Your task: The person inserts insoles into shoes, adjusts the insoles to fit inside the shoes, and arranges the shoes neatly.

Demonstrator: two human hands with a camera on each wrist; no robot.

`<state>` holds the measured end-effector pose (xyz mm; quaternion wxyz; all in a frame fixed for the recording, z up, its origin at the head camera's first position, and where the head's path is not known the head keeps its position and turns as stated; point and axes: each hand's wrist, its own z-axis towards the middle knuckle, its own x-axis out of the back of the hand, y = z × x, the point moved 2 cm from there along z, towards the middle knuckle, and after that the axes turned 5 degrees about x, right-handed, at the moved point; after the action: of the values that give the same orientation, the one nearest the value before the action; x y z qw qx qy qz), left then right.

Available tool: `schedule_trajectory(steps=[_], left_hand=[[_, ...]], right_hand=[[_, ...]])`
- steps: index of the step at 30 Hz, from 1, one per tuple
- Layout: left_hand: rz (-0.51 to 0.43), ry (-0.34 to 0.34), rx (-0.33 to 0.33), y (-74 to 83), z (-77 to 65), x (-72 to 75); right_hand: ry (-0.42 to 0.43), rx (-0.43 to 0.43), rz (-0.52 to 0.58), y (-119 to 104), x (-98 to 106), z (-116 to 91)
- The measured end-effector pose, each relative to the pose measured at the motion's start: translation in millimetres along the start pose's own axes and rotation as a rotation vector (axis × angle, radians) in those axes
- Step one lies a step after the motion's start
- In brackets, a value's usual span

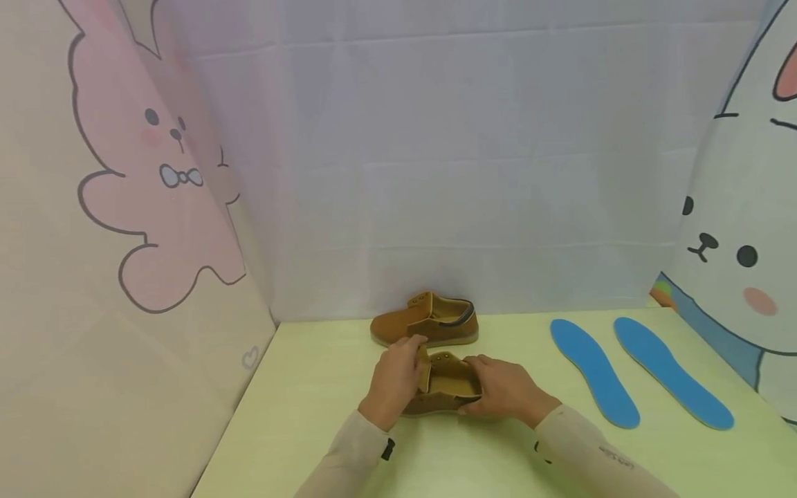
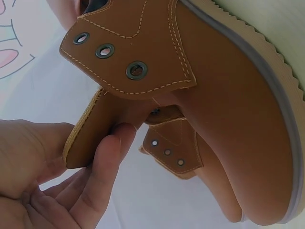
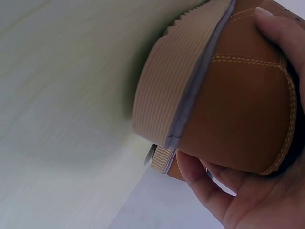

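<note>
Your left hand [image 1: 395, 379] pinches the tongue [image 2: 90, 129] of the near brown leather shoe [image 1: 438, 403], your right hand [image 1: 506, 389] curled round its heel [image 3: 233, 114]; draw forward gently, brace behind. Shoe low over pale yellow tabletop [image 1: 299, 401], before its mate [image 1: 394, 326]; white drape [image 1: 467, 159] beyond.

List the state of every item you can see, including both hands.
Near shoe: upright, no laces visible, held by both hands
Tongue of the near shoe: pulled up, pinched
Far shoe: upright on the table, no laces visible
Blue insole nearer the shoes: flat, outside the shoes
Other blue insole: flat, outside the shoes
Left hand: pinching the tongue
Right hand: gripping the near shoe's back
</note>
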<state>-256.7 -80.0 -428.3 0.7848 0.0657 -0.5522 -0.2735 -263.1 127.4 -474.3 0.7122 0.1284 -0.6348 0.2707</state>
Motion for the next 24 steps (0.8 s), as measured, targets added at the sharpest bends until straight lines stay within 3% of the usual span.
schedule_trajectory(steps=[7, 13, 24], left_hand=[[0.056, -0.004, 0.028, -6.8, -2.1, 0.5], [0.049, -0.029, 0.069, -13.2, -4.2, 0.7], [0.055, -0.019, 0.077, -23.1, -8.2, -2.8]], right_hand=[[-0.015, -0.019, 0.003, 0, -1, 1], [-0.032, -0.033, 0.010, 1, -1, 1], [-0.048, -0.049, 0.038, 0, 1, 2]])
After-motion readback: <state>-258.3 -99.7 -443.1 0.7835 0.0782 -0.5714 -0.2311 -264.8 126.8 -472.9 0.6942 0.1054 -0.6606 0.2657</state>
